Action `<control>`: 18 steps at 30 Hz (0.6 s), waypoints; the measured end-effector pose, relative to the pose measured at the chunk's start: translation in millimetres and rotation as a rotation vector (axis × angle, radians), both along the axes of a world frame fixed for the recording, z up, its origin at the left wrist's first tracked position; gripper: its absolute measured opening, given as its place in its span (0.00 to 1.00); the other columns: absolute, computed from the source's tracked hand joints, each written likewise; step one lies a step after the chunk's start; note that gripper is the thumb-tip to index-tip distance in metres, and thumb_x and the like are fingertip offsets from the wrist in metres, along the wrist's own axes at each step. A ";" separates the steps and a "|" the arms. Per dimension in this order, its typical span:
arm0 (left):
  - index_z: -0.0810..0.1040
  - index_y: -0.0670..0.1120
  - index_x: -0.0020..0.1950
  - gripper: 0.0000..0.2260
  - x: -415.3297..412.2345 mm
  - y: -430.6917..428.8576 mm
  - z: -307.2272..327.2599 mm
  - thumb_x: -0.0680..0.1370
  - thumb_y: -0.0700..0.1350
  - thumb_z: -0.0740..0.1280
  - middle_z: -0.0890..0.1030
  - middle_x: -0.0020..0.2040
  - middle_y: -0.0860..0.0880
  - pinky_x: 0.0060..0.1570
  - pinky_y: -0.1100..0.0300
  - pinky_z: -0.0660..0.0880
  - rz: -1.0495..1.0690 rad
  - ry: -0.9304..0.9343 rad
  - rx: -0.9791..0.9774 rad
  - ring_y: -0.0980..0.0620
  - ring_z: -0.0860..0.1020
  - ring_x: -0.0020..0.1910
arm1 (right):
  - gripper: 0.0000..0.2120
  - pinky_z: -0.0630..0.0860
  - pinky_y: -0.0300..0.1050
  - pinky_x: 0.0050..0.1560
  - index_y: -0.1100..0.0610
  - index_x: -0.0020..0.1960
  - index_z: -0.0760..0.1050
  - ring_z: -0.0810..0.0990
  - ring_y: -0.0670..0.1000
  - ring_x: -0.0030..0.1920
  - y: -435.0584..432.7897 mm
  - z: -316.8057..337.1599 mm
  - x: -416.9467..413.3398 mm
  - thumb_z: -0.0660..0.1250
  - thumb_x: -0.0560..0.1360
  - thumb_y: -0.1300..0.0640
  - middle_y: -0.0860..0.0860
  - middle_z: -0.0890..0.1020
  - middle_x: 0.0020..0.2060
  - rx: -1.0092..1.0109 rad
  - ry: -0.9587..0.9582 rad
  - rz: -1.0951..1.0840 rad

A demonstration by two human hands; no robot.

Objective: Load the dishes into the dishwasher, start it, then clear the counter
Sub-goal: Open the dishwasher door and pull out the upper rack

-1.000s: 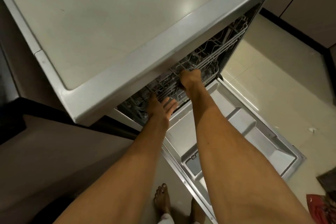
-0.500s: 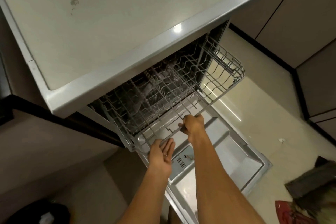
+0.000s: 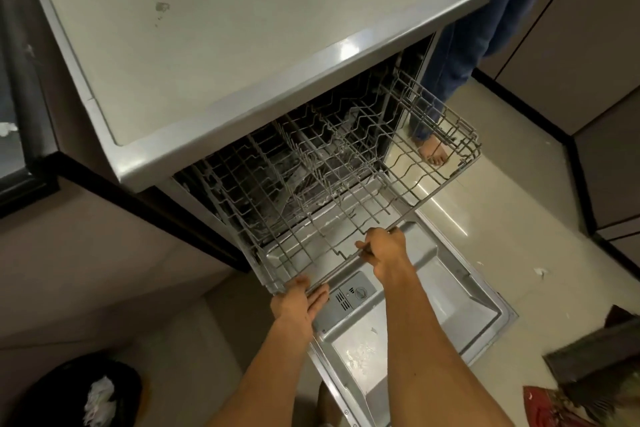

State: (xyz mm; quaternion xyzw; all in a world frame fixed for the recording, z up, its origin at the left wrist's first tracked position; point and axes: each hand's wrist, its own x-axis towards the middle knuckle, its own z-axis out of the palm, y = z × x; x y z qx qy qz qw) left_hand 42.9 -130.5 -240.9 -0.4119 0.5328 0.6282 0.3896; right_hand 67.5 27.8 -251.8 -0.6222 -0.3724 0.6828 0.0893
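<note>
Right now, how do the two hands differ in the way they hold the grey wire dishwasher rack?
The right hand is closed around the front rail of the grey wire dishwasher rack, near its middle. The left hand is at the rack's left front corner, fingers straighter and looser. Both touch the same front rail.

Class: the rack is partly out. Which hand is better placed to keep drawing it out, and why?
Right. The right hand is closed around the rack front rail; the left hand lies open under its corner.

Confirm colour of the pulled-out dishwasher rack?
Grey wire rack, empty; head view shows it best.
</note>
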 end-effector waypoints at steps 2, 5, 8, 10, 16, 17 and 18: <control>0.76 0.38 0.49 0.02 2.2 -2.4 -0.1 0.79 0.35 0.63 0.80 0.49 0.34 0.38 0.50 0.81 0.000 -0.007 -0.016 0.39 0.83 0.46 | 0.20 0.80 0.53 0.55 0.58 0.69 0.62 0.80 0.60 0.58 -3.0 -1.5 4.2 0.57 0.80 0.70 0.55 0.73 0.46 -0.006 -0.004 -0.010; 0.77 0.38 0.49 0.04 13.8 -6.6 -7.6 0.80 0.34 0.62 0.81 0.49 0.33 0.37 0.52 0.82 -0.022 -0.014 -0.041 0.39 0.84 0.45 | 0.15 0.80 0.57 0.56 0.60 0.64 0.65 0.82 0.58 0.51 -5.0 -8.9 15.1 0.57 0.78 0.70 0.57 0.76 0.47 -0.008 -0.041 -0.017; 0.78 0.38 0.49 0.06 25.7 -3.6 -11.3 0.80 0.34 0.62 0.82 0.48 0.32 0.36 0.53 0.82 0.002 -0.010 -0.046 0.39 0.84 0.45 | 0.16 0.82 0.54 0.52 0.62 0.64 0.68 0.82 0.54 0.43 -1.2 -16.3 26.5 0.58 0.77 0.71 0.62 0.79 0.54 0.003 -0.065 -0.008; 0.78 0.37 0.49 0.05 31.8 -1.1 -11.1 0.79 0.34 0.62 0.82 0.48 0.32 0.35 0.53 0.82 0.022 -0.010 -0.046 0.38 0.84 0.45 | 0.16 0.82 0.53 0.51 0.61 0.63 0.68 0.82 0.54 0.44 2.1 -15.6 31.5 0.58 0.78 0.71 0.61 0.79 0.53 -0.004 -0.064 -0.018; 0.74 0.33 0.54 0.05 55.3 -9.1 -12.3 0.79 0.32 0.62 0.80 0.46 0.33 0.34 0.51 0.83 0.108 -0.069 -0.066 0.38 0.83 0.35 | 0.20 0.79 0.53 0.54 0.59 0.67 0.65 0.77 0.57 0.42 -9.9 -13.8 58.0 0.57 0.78 0.72 0.57 0.76 0.41 -0.098 -0.047 -0.116; 0.74 0.31 0.54 0.05 61.3 -10.1 -11.5 0.80 0.31 0.61 0.79 0.45 0.33 0.36 0.49 0.83 0.112 -0.091 -0.067 0.37 0.83 0.38 | 0.21 0.78 0.54 0.56 0.58 0.68 0.65 0.77 0.58 0.43 -11.4 -15.6 65.9 0.58 0.78 0.72 0.56 0.76 0.41 -0.099 -0.051 -0.125; 0.74 0.31 0.54 0.05 67.1 -10.2 -10.6 0.79 0.31 0.62 0.79 0.43 0.33 0.35 0.48 0.82 0.086 -0.099 -0.074 0.36 0.83 0.37 | 0.21 0.78 0.55 0.58 0.57 0.69 0.65 0.77 0.58 0.44 -11.6 -17.5 73.3 0.59 0.78 0.71 0.56 0.76 0.40 -0.089 -0.057 -0.122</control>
